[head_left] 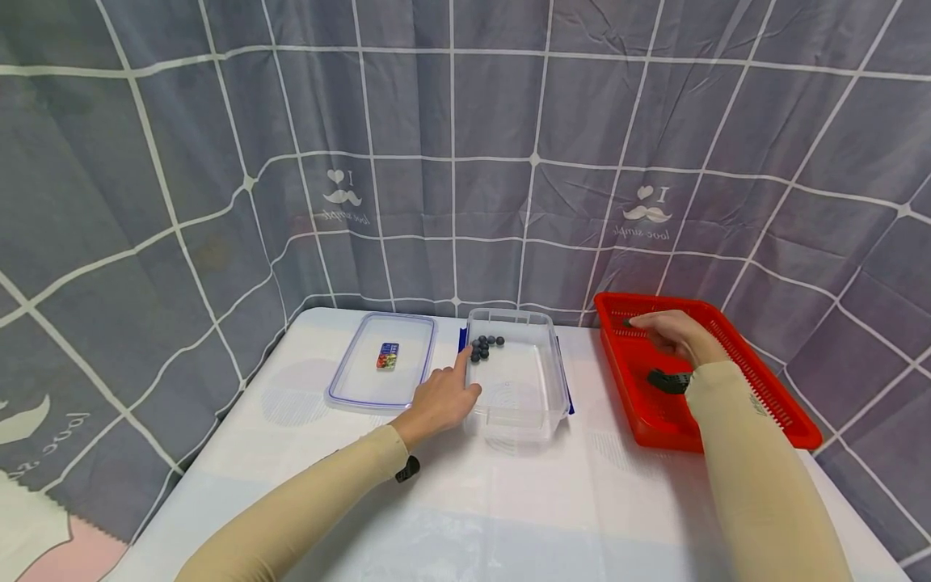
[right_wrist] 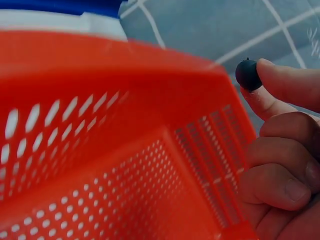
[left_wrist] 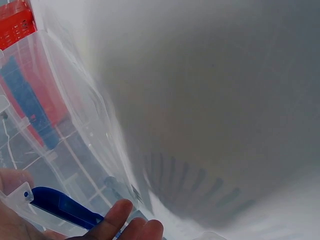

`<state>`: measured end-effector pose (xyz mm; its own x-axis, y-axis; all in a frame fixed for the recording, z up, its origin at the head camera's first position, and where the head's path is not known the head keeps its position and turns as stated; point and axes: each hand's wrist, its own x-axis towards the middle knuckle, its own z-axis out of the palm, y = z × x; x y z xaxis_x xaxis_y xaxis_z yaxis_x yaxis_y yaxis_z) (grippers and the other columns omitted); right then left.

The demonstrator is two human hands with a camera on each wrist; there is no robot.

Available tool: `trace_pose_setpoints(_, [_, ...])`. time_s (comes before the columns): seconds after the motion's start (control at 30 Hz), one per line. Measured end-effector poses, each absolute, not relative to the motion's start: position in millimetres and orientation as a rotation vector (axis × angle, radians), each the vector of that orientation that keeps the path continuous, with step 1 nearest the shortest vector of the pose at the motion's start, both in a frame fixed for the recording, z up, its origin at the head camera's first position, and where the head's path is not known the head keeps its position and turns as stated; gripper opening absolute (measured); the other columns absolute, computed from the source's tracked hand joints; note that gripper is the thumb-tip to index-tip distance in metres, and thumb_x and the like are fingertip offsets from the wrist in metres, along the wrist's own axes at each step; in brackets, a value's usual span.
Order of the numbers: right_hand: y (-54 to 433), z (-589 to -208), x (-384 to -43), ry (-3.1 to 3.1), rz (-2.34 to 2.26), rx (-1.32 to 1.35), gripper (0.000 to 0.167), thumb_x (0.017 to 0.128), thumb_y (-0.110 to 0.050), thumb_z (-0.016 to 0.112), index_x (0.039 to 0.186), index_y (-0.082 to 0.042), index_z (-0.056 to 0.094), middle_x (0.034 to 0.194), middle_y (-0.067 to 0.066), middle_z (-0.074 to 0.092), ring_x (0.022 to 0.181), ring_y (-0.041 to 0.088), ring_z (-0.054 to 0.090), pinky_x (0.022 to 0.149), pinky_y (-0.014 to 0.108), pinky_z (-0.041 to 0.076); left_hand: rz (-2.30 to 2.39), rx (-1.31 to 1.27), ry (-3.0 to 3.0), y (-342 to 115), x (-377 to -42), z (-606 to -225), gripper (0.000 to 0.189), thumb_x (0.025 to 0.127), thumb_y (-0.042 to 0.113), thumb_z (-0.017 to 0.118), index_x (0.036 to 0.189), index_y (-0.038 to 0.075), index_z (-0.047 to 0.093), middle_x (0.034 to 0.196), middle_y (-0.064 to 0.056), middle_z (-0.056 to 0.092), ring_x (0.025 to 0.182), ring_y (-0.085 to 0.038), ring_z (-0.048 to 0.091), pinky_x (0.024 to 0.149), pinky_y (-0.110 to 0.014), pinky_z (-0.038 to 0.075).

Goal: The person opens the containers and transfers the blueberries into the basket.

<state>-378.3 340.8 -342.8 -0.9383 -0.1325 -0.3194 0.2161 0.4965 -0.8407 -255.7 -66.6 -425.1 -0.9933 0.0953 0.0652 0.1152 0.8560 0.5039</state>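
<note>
Between thumb and index finger, my right hand pinches a blueberry over the far part of a red plastic basket. The other right fingers are curled in toward the palm, as the right wrist view shows. My left hand is at the left wall of a clear plastic box, its index finger reaching over the rim. In the left wrist view, its fingers grip that side around a blue latch. Several dark blueberries lie in the box's far left corner, close to the index fingertip.
Left of the box lies a clear lid with a blue edge. A small blue packet with fruit pictures is on it. A white cloth covers the table, and a grey checked curtain stands behind and at the sides.
</note>
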Motion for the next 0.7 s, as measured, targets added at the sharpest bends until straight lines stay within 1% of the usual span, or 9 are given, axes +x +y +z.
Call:
trace_pose_setpoints(0.03, [343.6, -344.5, -378.3, 2.397, -1.411, 0.085, 0.033, 0.099, -0.034, 0.061, 0.068, -0.024, 0.059, 0.053, -0.007, 0.038, 0.050, 0.010, 0.035, 0.056, 0.027, 0.036, -0.813, -0.166, -2.989, -66.6, -255.7, -424.9, 0.075, 0.094, 0.038, 0.048, 0.162, 0.020, 0.022, 0.112, -0.018, 0.068, 0.094, -0.028, 0.062, 0.062, -0.043, 0.046])
trace_pose_setpoints(0.07, [346.1, -346.1, -377.9, 2.392, -1.402, 0.103, 0.041, 0.098, -0.035, 0.061, 0.060, -0.025, 0.052, 0.052, -0.007, 0.038, 0.050, 0.010, 0.035, 0.056, 0.027, 0.036, -0.809, -0.163, -2.990, -66.6, -255.9, -425.0, 0.075, 0.094, 0.038, 0.048, 0.162, 0.020, 0.022, 0.112, -0.018, 0.068, 0.095, -0.028, 0.062, 0.062, -0.042, 0.046])
trace_pose_setpoints(0.1, [348.8, -348.1, -377.6, 2.387, -1.390, 0.109, 0.046, 0.099, -0.035, 0.060, 0.056, -0.024, 0.046, 0.052, -0.007, 0.038, 0.050, 0.010, 0.035, 0.056, 0.027, 0.036, -0.812, -0.162, -2.989, -66.6, -256.3, -425.5, 0.075, 0.094, 0.038, 0.048, 0.162, 0.020, 0.022, 0.112, -0.018, 0.068, 0.094, -0.028, 0.062, 0.062, -0.042, 0.045])
trace_pose_setpoints(0.17, [354.0, -352.5, -376.7, 2.378, -1.376, 0.129, 0.051, 0.098, -0.034, 0.060, 0.051, -0.025, 0.042, 0.051, -0.007, 0.037, 0.050, 0.010, 0.035, 0.056, 0.027, 0.036, -0.817, -0.161, -2.989, -66.8, -256.6, -426.1, 0.075, 0.094, 0.038, 0.049, 0.162, 0.020, 0.022, 0.113, -0.018, 0.068, 0.094, -0.028, 0.062, 0.061, -0.043, 0.045])
trace_pose_setpoints(0.33, [365.2, -363.3, -372.7, 2.371, -1.329, 0.163, 0.052, 0.099, -0.032, 0.058, 0.051, -0.025, 0.039, 0.051, -0.007, 0.037, 0.050, 0.010, 0.034, 0.056, 0.026, 0.036, -0.826, -0.168, -2.987, -66.8, -255.3, -424.8, 0.075, 0.094, 0.038, 0.048, 0.162, 0.020, 0.022, 0.113, -0.018, 0.068, 0.094, -0.028, 0.062, 0.061, -0.042, 0.045])
trace_pose_setpoints(0.5, [370.9, -369.8, -368.1, 2.356, -1.317, 0.193, 0.050, 0.100, -0.032, 0.057, 0.053, -0.025, 0.040, 0.053, -0.008, 0.037, 0.053, 0.009, 0.035, 0.059, 0.025, 0.037, -0.821, -0.166, -2.984, -66.2, -255.6, -426.0, 0.074, 0.095, 0.038, 0.048, 0.162, 0.021, 0.022, 0.113, -0.017, 0.068, 0.094, -0.028, 0.062, 0.063, -0.042, 0.046])
trace_pose_setpoints(0.7, [374.9, -372.7, -364.0, 2.388, -1.234, 0.191, 0.050, 0.098, -0.036, 0.058, 0.052, -0.025, 0.041, 0.053, -0.006, 0.037, 0.052, 0.009, 0.034, 0.055, 0.026, 0.035, -0.814, -0.158, -2.986, -65.9, -255.6, -426.6, 0.073, 0.095, 0.038, 0.049, 0.162, 0.022, 0.023, 0.113, -0.017, 0.068, 0.095, -0.029, 0.063, 0.063, -0.043, 0.046])
